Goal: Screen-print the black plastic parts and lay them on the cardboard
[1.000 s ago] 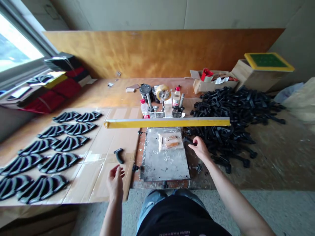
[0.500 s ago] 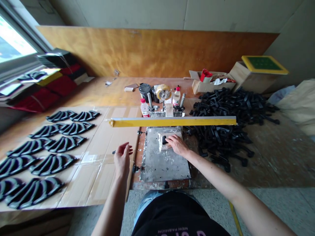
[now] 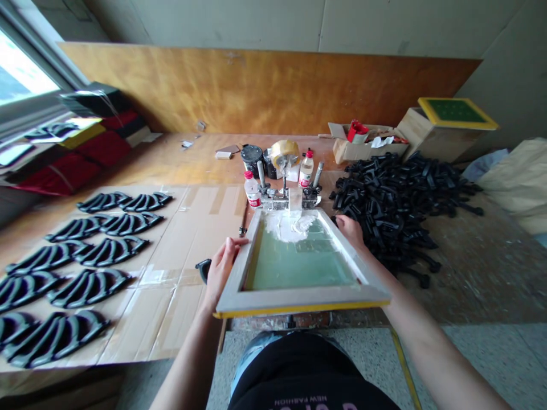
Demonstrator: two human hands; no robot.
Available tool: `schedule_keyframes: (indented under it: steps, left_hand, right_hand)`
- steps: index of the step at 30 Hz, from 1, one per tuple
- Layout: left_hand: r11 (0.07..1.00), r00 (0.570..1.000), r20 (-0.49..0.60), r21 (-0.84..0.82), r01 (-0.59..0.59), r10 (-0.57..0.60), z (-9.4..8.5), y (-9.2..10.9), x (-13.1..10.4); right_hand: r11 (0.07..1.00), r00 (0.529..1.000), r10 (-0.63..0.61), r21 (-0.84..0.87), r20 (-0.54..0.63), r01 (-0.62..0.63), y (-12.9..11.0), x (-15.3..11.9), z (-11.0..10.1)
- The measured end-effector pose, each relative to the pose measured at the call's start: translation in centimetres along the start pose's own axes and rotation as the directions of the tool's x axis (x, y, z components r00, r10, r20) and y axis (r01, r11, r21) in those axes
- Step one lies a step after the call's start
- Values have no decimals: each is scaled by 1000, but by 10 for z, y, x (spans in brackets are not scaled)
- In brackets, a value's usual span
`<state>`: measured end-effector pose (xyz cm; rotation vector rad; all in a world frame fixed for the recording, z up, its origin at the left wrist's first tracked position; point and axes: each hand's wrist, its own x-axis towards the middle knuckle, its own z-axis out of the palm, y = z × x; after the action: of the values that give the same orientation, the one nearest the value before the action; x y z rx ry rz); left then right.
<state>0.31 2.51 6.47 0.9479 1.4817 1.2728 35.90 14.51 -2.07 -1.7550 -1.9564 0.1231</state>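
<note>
A screen frame with a green mesh and white paste near its back end lies low over the work platform and hides most of it. My left hand is closed on its left edge, thumb on top. Beside the right edge, my right hand has its fingers bent together, close to a small dark thing; what they grip is unclear. A curved black piece shows just left of my left hand. The clamp stands at the frame's back end.
Black fan-shaped parts lie in rows on cardboard at the left. A heap of black parts is at the right. Two red-capped bottles and a black tub stand behind the clamp. An open box sits further back.
The screen frame has swung down from its raised position, covering the platform and the small black piece on it. My left hand has moved to its left edge, my right hand rightward off the platform.
</note>
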Motion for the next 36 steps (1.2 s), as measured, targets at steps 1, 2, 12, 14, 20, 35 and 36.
schedule_keyframes:
  steps: [1, 2, 12, 14, 20, 35, 36]
  left_hand:
    - [998, 998, 24, 32, 58, -59, -4, -14, -5]
    - [993, 993, 44, 53, 105, -107, -6, -29, -9]
    - [975, 979, 69, 135, 179, -189, 0, -116, 1]
    - [971, 979, 62, 158, 181, -192, -1, -118, 1]
    - [974, 980, 56, 138, 181, -190, -2, -117, -1]
    - [975, 975, 89, 111, 191, -201, -4, -80, -10]
    - [976, 976, 92, 109, 189, -199, -5, -70, -12]
  right_hand:
    - [1000, 999, 17, 20, -45, -17, 1, 6, -8]
    - [999, 996, 2, 42, -91, 2, -4, 13, -13]
    - [924, 893, -324, -99, 311, 370, -112, 40, 22]
    - [898, 868, -357, -130, 345, 421, -113, 24, 23]
    - [672, 574, -709, 146, 410, 726, -105, -18, 0]
    - [838, 809, -545, 176, 218, 517, -112, 5, 7]
    - [872, 849, -488, 160, 205, 463, -114, 22, 6]
